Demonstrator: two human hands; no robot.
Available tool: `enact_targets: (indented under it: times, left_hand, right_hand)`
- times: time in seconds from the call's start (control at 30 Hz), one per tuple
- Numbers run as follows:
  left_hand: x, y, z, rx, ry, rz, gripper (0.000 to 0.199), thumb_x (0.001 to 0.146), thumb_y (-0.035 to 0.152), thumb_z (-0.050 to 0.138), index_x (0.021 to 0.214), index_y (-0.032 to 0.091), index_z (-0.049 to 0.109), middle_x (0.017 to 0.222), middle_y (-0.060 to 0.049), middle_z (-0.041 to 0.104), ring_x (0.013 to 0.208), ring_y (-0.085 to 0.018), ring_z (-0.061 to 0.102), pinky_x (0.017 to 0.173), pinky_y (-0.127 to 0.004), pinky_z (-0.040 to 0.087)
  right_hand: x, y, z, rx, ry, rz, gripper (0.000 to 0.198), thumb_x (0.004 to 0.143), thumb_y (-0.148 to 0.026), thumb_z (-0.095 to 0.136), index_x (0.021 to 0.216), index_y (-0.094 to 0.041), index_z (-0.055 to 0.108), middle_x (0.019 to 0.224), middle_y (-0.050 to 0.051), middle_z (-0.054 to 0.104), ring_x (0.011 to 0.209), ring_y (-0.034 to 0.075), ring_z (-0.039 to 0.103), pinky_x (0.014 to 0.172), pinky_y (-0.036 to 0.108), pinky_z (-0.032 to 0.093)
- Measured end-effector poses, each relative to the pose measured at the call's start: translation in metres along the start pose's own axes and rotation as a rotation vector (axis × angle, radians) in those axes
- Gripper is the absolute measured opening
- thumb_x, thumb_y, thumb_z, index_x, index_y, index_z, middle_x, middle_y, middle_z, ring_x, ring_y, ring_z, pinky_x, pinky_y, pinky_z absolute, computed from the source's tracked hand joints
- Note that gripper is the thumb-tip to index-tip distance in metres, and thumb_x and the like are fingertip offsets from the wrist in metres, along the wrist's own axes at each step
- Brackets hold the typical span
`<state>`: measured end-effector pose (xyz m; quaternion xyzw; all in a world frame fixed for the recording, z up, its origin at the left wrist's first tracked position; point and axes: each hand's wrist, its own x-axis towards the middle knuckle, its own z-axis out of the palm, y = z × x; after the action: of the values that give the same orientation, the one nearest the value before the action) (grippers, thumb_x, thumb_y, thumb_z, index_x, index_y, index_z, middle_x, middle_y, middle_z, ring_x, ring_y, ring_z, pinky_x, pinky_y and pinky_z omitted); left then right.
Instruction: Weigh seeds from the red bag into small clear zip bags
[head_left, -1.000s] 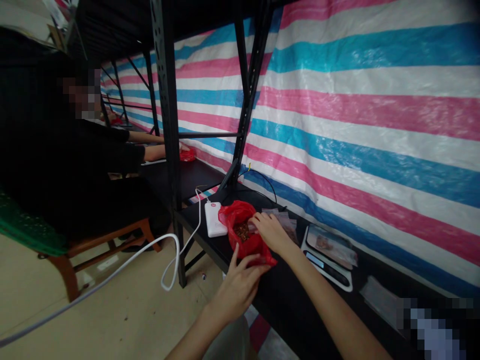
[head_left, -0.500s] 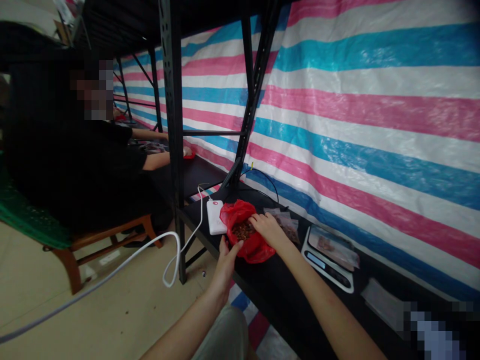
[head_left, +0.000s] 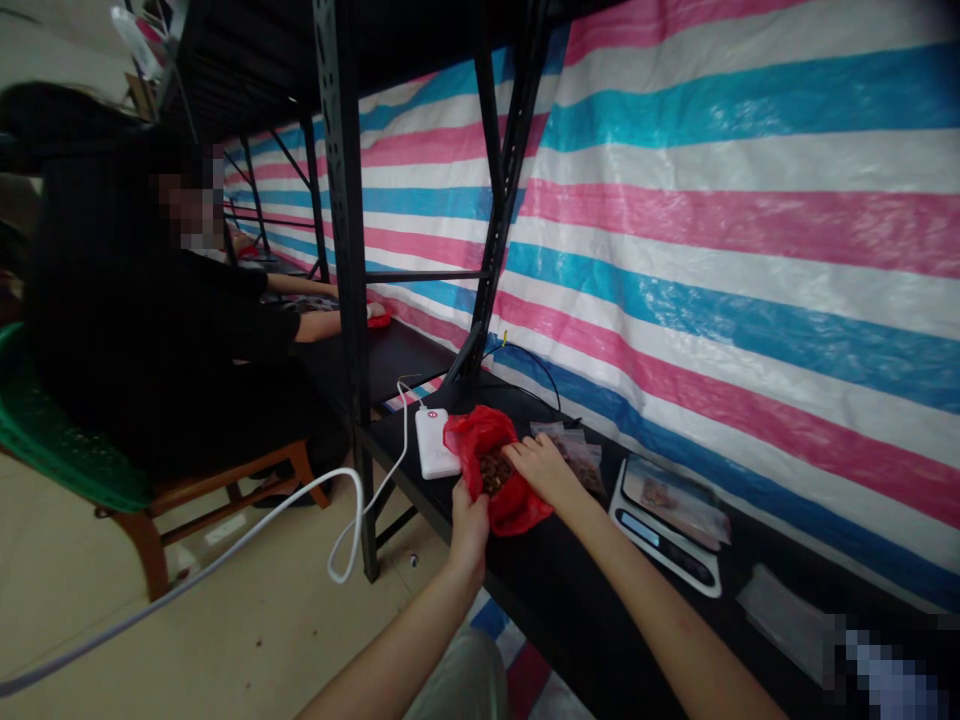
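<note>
Red bag (head_left: 521, 512) of brown bits (head_left: 493, 472) lies toward six o'clock on the black shelf (head_left: 566, 595), the left hand (head_left: 470, 522) pinching its rim at seven, the right hand (head_left: 546, 468) bent in from three, its grip impossible to tell, while a white power bank (head_left: 436, 455) at ten bears a red mark and unreadable lettering.

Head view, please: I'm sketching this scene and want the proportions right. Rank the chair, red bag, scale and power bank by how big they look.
1. Chair, though partly hidden
2. Red bag and scale: too alike to rank
3. Power bank
</note>
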<state>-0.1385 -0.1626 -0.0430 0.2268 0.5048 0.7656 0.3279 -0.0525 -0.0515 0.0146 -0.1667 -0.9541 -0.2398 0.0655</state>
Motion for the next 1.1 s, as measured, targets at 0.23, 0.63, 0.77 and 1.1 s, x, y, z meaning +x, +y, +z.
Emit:
enact_targets:
  times: [0.23, 0.63, 0.77, 1.1]
  left_hand:
    - [0.005, 0.011, 0.009, -0.19, 0.08, -0.041, 0.031, 0.078, 0.019, 0.048, 0.105, 0.015, 0.061, 0.106, -0.007, 0.065, 0.101, -0.021, 0.059, 0.091, -0.036, 0.045]
    - [0.027, 0.036, 0.029, -0.299, -0.036, -0.114, 0.03, 0.081, 0.027, 0.048, 0.107, 0.014, 0.057, 0.106, -0.008, 0.064, 0.095, -0.017, 0.061, 0.088, -0.032, 0.046]
    - [0.032, 0.038, 0.032, -0.326, -0.027, -0.087, 0.028, 0.078, 0.025, 0.051, 0.101, 0.013, 0.059, 0.101, -0.008, 0.066, 0.091, -0.017, 0.062, 0.088, -0.031, 0.045]
    - [0.048, 0.041, 0.028, -0.129, -0.001, 0.033, 0.032, 0.079, 0.032, 0.052, 0.101, 0.011, 0.058, 0.1, -0.009, 0.065, 0.092, -0.019, 0.061, 0.089, -0.033, 0.044]
  right_hand:
    - [-0.003, 0.003, -0.007, 0.115, -0.007, 0.071, 0.026, 0.08, -0.012, 0.05, 0.104, -0.021, 0.053, 0.09, 0.006, 0.066, 0.084, 0.021, 0.057, 0.073, 0.034, 0.03]
    - [-0.007, -0.001, 0.003, 0.414, 0.008, 0.302, 0.036, 0.076, -0.022, 0.06, 0.111, -0.023, 0.049, 0.095, 0.005, 0.067, 0.091, 0.021, 0.061, 0.078, 0.033, 0.033]
    - [-0.006, -0.001, 0.008, 0.49, 0.01, 0.338, 0.036, 0.075, -0.021, 0.06, 0.111, -0.023, 0.051, 0.097, 0.004, 0.068, 0.093, 0.02, 0.062, 0.08, 0.033, 0.036]
    - [-0.009, -0.008, 0.024, 1.084, 0.278, 0.536, 0.034, 0.069, -0.016, 0.061, 0.101, -0.024, 0.055, 0.097, 0.0, 0.068, 0.06, 0.012, 0.059, 0.066, 0.028, 0.047]
